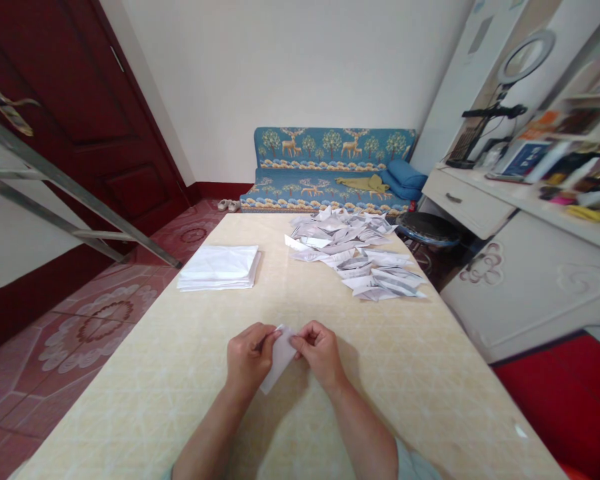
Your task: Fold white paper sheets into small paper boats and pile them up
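Folded white paper sits pinched between the left hand and right hand above the beige table. A flat sheet stack lies far left, folded pieces far right; blue sofa behind.

- a dark red wooden door at far left
- a blue sofa with a deer pattern against the far wall
- a white ring light on a stand far right
- a white desk with a drawer at right
- a round dark stool beside the desk
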The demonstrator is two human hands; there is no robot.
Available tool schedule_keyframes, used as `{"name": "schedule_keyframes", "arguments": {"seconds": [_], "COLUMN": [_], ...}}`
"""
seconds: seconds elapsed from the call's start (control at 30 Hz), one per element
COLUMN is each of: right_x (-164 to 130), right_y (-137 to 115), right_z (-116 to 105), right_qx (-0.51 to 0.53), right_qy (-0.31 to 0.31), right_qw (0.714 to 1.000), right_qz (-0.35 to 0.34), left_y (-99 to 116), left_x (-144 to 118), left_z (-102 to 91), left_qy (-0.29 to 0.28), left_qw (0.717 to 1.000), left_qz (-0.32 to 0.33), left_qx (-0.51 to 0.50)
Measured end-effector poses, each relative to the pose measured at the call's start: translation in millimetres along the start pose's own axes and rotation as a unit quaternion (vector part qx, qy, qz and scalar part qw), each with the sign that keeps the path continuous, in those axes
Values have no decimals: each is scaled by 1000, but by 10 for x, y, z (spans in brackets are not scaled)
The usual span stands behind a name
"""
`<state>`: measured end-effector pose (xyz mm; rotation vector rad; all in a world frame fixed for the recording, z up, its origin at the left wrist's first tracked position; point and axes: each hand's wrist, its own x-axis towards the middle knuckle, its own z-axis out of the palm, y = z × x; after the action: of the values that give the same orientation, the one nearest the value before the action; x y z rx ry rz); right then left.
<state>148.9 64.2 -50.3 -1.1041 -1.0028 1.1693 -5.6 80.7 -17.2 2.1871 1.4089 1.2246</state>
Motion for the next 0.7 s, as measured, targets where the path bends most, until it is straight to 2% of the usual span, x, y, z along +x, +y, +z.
{"name": "schedule_keyframes", "arguments": {"seconds": [0.07,0.17,0.3,0.43,0.57,0.7], "right_x": [-2,-9,-11,-13,-21,-1], "right_y": [-27,-25,37,28,-49,-70], "right_z": [12,29,37,6,-62,-119], "right_qx": [36,39,-20,-107,-162,-171], "right_qy": [20,17,-24,-34,6,20], "right_qw": [999,999,999,992,980,978], "right_qz": [6,7,5,-64,-111,-116], "left_y": [13,-20,-99,-116,-88,-33], "left_x": [-14,-5,66,132,128,81], "left_z": [3,10,2,19,116,237], "left_qy": [-3,-17,-66,-119,-119,-103], "left_qw": [1000,1000,996,992,991,990], "left_qz": [-4,-18,-56,-46,-54,-65], "left_qx": [2,5,18,14,-24,-72]}}
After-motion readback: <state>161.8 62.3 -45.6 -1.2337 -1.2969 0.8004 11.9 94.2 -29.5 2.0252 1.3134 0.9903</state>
